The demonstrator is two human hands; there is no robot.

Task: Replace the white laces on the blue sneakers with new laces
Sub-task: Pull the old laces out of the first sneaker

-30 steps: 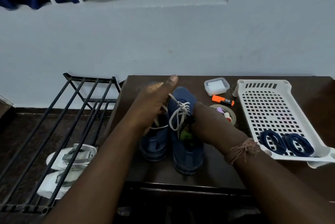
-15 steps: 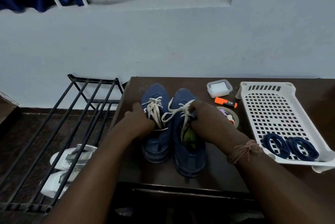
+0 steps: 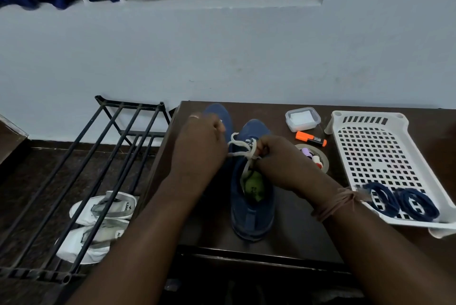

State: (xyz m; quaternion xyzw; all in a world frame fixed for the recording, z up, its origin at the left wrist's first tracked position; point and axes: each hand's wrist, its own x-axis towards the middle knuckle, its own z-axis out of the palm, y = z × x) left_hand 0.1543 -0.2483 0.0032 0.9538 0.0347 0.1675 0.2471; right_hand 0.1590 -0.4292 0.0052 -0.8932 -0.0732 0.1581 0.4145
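A dark wooden table (image 3: 291, 218) stands against a pale wall, and your two blue sneakers sit on it, toes to the wall. Your right hand (image 3: 278, 159) pinches the white lace (image 3: 240, 148) over the right sneaker (image 3: 251, 211). Your left hand (image 3: 199, 146), fingers curled, covers the left sneaker (image 3: 219, 113) beside it; its grip is hidden. Right of the sneakers, two coiled dark blue laces (image 3: 399, 199) lie in a white perforated tray (image 3: 370, 146).

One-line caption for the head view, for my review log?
Both hands, left and right, pull at the white lace of the right-side blue sneaker on the dark table.
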